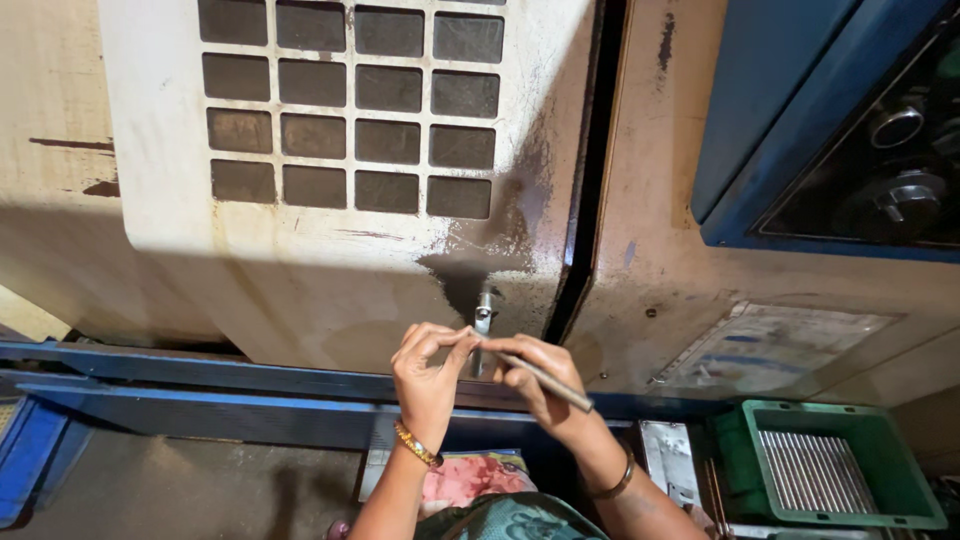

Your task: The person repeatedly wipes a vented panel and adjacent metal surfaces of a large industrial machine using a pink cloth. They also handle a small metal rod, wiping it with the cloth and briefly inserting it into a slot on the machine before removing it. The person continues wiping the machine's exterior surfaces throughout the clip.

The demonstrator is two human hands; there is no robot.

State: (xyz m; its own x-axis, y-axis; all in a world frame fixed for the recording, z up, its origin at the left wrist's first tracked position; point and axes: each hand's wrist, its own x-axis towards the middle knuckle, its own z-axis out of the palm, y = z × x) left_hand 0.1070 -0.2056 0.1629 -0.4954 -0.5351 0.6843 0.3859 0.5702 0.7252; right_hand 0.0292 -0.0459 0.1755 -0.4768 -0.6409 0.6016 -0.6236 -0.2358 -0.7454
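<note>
Left hand (430, 365), gold bangle on wrist, fingers pinched together at tip of thin metal rod (545, 382). Right hand (535, 385), dark bangle, fingers curled round same rod; rod slants down-right out of fist. Both hands meet just below small metal handle (483, 318) near lower right edge of cream machine door (330, 270). Whether fingers touch handle: cannot tell. Door has grid of dark square windows (350, 105). Green crate (835, 470) of metal rods at lower right, well apart from hands.

Worn cream machine housing (330, 270) with grid vent (350, 100), blue rail (200, 375), grey floor (170, 490), green tray (830, 470)
</note>
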